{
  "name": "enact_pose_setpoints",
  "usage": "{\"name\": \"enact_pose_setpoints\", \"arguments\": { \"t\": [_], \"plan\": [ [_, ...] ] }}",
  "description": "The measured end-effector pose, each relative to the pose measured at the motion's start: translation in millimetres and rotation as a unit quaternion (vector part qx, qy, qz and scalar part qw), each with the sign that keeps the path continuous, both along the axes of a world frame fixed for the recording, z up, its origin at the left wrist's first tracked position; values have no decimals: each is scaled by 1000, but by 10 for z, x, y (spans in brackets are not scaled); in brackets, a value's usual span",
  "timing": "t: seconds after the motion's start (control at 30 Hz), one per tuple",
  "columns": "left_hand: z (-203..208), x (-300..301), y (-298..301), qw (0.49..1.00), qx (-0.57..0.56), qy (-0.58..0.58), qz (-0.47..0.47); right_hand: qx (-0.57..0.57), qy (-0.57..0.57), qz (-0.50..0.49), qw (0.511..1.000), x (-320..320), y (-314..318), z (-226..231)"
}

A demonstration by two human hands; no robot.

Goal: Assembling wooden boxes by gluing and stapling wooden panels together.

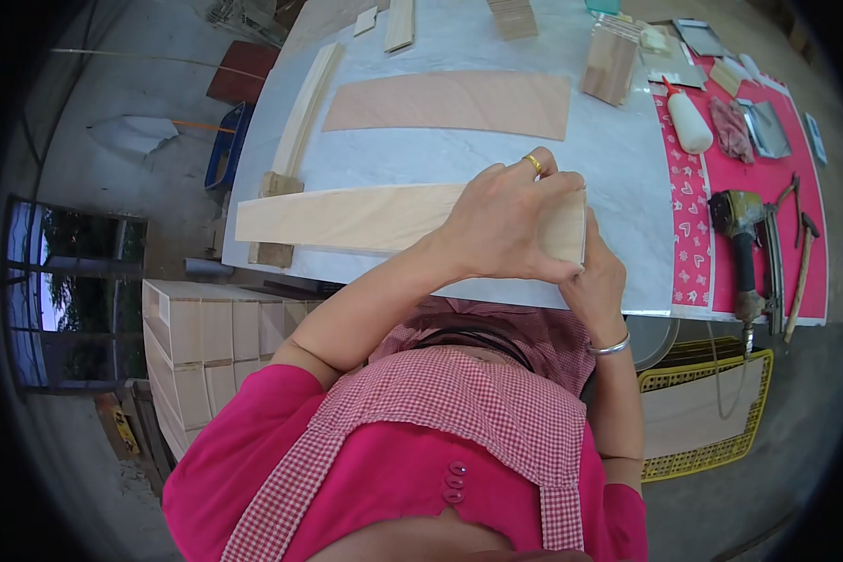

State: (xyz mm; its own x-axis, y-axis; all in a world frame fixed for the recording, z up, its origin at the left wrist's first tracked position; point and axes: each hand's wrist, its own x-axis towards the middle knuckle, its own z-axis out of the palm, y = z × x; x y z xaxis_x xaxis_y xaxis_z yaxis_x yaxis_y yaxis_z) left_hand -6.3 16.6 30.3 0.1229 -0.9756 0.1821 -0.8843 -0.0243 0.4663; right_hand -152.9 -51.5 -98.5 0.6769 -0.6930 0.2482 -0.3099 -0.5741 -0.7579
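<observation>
A long pale wooden board [347,217] lies crosswise in front of me, its left end resting on a small wood block [273,245]. My left hand [504,220], with a ring, spans the board's right part; its fingers curl over the far edge and its thumb presses the near edge. My right hand [595,272] is closed around the board's right end, where a thin upright edge [584,225] shows; its fingers are partly hidden. Whether that edge is a separate piece, I cannot tell. Beyond lies a wide thin plywood panel [450,101].
A wooden strip [307,112] lies at the left of the table [618,187]. Stacked wood pieces [612,61], a white glue bottle [688,122], a nail gun [745,234] and a hammer [802,272] are to the right. Wooden boxes [197,323] stand lower left, a yellow crate [712,464] lower right.
</observation>
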Motion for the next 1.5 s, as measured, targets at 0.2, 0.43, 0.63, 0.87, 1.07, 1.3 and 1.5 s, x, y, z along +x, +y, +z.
{"name": "enact_pose_setpoints", "arguments": {
  "t": [0.2,0.43,0.63,0.87,1.07,1.3,1.5],
  "plan": [
    [-42,9,-37,1000,0,11,-9,-7,5,5,1000,2,-9,-16],
    [-23,67,-81,1000,4,-5,-21,4,20,14,1000,-7,-33,17],
    [-74,57,-88,1000,2,-19,-23,-27,19,9,999,-21,-67,-31],
    [-63,19,23,999,29,2,-17,-3,50,16,999,-50,34,0],
    [-114,61,17,999,39,27,-17,43,-12,-48,998,-115,166,86],
    [-54,85,-55,998,48,28,-23,-56,-247,-148,956,-104,436,177],
    [-115,105,-79,999,43,29,-11,-80,-287,-151,943,-32,423,89]
  ]
}}
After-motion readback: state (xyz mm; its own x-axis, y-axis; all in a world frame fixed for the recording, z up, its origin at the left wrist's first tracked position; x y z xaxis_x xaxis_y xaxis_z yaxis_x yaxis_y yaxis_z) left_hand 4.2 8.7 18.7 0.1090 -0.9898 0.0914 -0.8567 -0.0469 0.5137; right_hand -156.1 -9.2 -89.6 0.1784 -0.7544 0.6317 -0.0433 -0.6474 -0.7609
